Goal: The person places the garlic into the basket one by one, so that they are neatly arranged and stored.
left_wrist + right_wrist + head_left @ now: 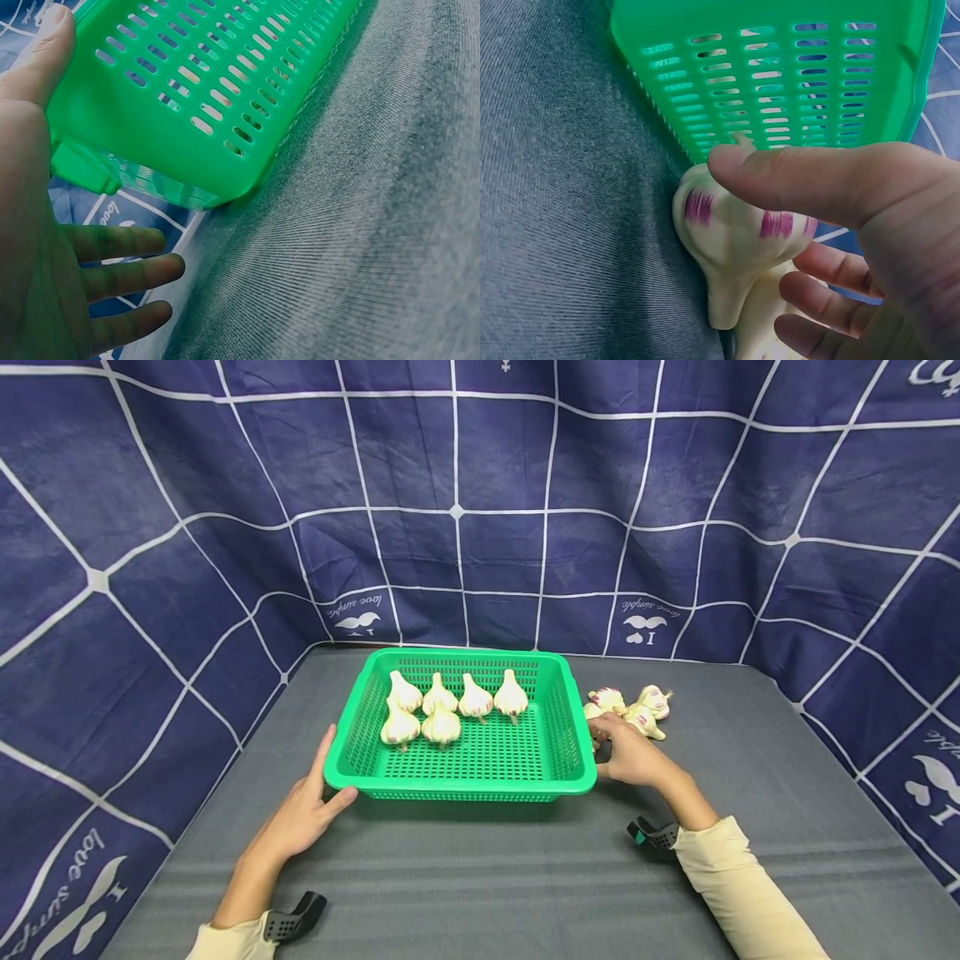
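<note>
A green plastic basket (480, 787) with slotted walls holds several garlic bulbs (442, 725), grouped toward its left and back. My left hand (303, 814) is at the basket's left front corner, thumb by the rim and fingers spread. In the left wrist view three fingers (135, 277) stretch out straight below the basket. Just outside the right wall, my right hand (633, 752) holds a purple-marked garlic bulb (739, 225). Its thumb lies across the bulb and its other fingers bend behind it, partly hidden. More loose bulbs (643, 721) lie beyond that hand.
Grey cloth covers the table (480, 877). A blue curtain (495, 552) with white lines hangs behind and along both sides. Black wrist devices (295, 920) are strapped on both forearms over pale sleeves (750, 893).
</note>
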Tool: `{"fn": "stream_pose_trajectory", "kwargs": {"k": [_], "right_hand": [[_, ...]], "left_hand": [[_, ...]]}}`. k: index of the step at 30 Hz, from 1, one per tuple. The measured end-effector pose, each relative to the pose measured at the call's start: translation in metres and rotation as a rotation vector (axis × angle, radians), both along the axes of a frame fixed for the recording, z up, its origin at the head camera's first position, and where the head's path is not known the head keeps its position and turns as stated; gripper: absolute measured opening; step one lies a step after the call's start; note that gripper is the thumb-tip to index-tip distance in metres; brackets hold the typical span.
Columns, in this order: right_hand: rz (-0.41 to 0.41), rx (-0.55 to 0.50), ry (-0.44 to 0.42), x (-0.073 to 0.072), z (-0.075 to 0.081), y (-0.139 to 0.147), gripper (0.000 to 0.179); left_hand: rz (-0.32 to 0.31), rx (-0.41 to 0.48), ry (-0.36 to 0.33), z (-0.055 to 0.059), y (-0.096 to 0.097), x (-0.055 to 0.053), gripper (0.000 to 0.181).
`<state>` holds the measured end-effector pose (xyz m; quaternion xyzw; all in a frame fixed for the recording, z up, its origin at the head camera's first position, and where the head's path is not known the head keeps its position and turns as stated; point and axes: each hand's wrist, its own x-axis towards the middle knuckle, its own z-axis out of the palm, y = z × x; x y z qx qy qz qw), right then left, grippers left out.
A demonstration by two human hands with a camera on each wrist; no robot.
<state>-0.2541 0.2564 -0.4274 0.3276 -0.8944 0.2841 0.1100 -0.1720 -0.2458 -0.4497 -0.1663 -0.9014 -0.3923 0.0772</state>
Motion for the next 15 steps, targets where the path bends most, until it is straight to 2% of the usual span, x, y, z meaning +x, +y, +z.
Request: {"fn": "stream_pose_trajectory", "kwargs": {"k": [8, 15], "right_hand": [[-0.021, 0.010, -0.013, -0.0008, -0.0045, -0.0013, 0.050], [-0.048, 0.012, -0.030, 0.0000, -0.0084, -0.0015, 0.056]], "left_hand": [[-0.004, 0.001, 0.008, -0.0003, 0.0000, -0.0005, 0.096], [-0.005, 0.000, 0.009, -0.0005, 0.0002, -0.0010, 0.096]]}}
